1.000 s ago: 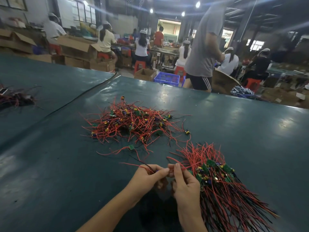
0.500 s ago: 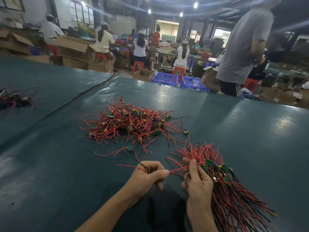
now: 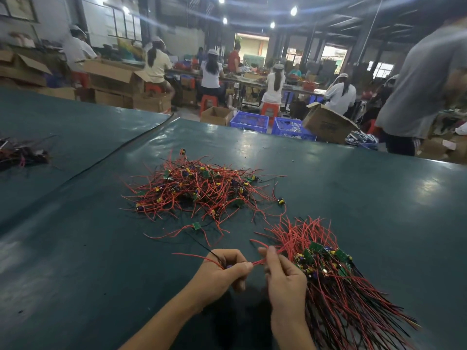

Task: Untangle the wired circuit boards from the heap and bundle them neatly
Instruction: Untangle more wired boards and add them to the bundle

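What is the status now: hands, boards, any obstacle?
Left hand grips one wired board. Right hand pinches its red wire. Bundle lies right, heap ahead. No obstacle.

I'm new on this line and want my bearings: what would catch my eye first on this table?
A tangled heap of red wires and small boards sprawls in the middle of the table. To its right, nearer the person, lies a combed bundle, wires running one way. In front, the left hand and right hand pinch one red wire stretched between them.

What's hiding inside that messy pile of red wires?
Little green circuit boards and yellow parts peek out of the tangled heap. Whatever lies deeper is covered up.
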Tool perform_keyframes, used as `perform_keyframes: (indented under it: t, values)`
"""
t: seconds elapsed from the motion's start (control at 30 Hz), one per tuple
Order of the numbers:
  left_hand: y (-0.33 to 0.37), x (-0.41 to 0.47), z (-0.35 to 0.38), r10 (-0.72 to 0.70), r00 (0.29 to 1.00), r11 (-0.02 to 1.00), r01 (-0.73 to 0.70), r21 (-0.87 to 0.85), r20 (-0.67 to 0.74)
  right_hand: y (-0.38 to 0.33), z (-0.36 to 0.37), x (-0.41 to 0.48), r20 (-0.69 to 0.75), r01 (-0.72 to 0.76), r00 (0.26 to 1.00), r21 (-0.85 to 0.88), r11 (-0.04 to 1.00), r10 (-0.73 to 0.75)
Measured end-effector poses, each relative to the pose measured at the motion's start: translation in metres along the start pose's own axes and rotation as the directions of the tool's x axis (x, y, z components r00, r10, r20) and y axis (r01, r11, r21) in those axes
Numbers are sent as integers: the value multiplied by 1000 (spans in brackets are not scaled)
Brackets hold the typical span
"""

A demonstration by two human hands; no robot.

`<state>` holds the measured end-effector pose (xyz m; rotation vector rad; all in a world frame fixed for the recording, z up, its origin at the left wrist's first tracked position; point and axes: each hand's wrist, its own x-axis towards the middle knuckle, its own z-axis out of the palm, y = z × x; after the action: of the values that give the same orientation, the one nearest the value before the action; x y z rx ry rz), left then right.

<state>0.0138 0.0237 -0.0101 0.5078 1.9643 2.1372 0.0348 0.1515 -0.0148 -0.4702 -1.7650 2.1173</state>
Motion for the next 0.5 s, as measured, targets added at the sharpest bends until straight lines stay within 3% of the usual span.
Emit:
perform_keyframes:
  t: [0.1,0.2,0.3,0.43,0.5]
  values:
    - [5,0,1,-3,998,1000,2,21,60,-8,-19,14,-138,-15,990,155,988,37]
    - [6,-1,-1,-17,997,1000,17,-4,73,-12,-25,12,-162,33,987,193,981,-2]
    - [5,0,-3,-70,997,995,67,-76,-27,-13,-22,9,-176,79,983,185,980,-46]
    - [2,5,-6,-204,968,935,149,-321,-145,-14,-23,10,-199,85,979,188,978,-47]
    - [1,6,-6,-209,962,930,140,-339,-175,-15,-24,9,-193,101,979,204,974,-61]
